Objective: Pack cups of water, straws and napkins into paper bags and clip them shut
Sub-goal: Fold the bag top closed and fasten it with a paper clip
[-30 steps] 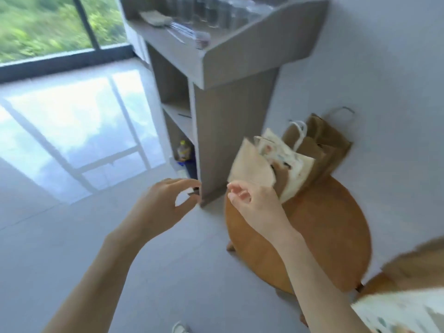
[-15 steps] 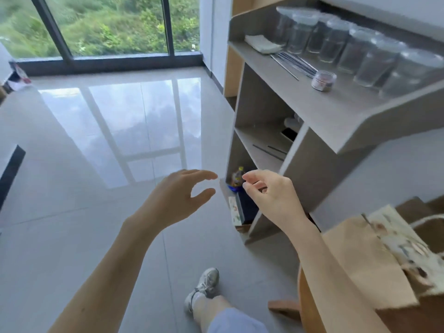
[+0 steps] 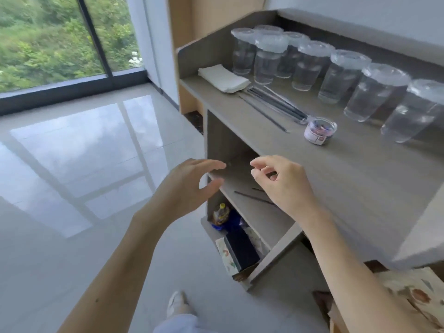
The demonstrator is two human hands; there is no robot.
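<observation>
Nearest, at 6 o'clock: a white shoe (image 3: 177, 305) on the pale tiled floor (image 3: 72, 236). At 5 o'clock, in the low corner, is a printed paper bag (image 3: 415, 294), with only its top in view and partly behind the right forearm.

Both forearms reach up toward centre. The left hand (image 3: 187, 188) hangs in the air in front of the grey unit's left edge, fingers and thumb spread in a wide C, holding nothing. The right hand (image 3: 286, 186) is at 3 o'clock of the left and apart from it, over the front lip of the table (image 3: 360, 188). Its fingers are loosely curled, thumb near forefinger, with nothing seen in them.

Under the table top is a middle shelf (image 3: 259, 217) with two thin dark sticks lying loose. In the bottom compartment stands a bottle (image 3: 221, 212), with a dark box (image 3: 241, 251) at its 5 o'clock.

Farther back on the table, a small jar of clips (image 3: 320, 131) stands upright at 1 o'clock of the right hand. A bundle of dark straws (image 3: 276, 104) lies flat, its near end touching the jar or just beside it; blur hides which. A stack of white napkins (image 3: 223, 78) sits at the straws' 10 o'clock end. Behind these, lidded clear cups (image 3: 341, 78) of water line the back wall from 12 to 3 o'clock.

Farthest, at 10 o'clock: a window (image 3: 48, 37) with green foliage outside.
</observation>
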